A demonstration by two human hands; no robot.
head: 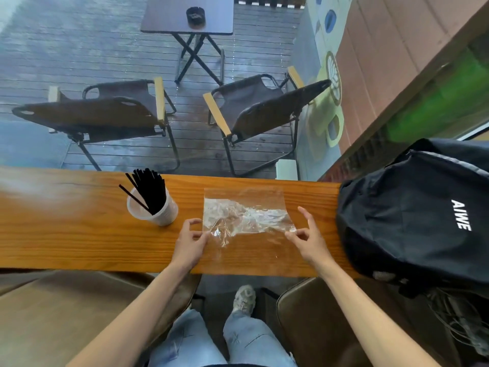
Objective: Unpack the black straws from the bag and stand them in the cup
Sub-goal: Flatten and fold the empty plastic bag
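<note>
A bundle of black straws (150, 190) stands in a translucent plastic cup (161, 214) on the wooden counter (66, 234). To the right of the cup lies a clear, crumpled plastic bag (246, 213), flat on the wood, with no straws visible inside. My left hand (189, 243) pinches the bag's near left corner. My right hand (308, 239) pinches its near right corner, with the other fingers spread.
A black backpack (412, 213) fills the counter's right end, close to my right hand. Beyond the counter's far edge are two folding chairs (254, 109) and a small table (188, 14) with an ashtray on a wet deck.
</note>
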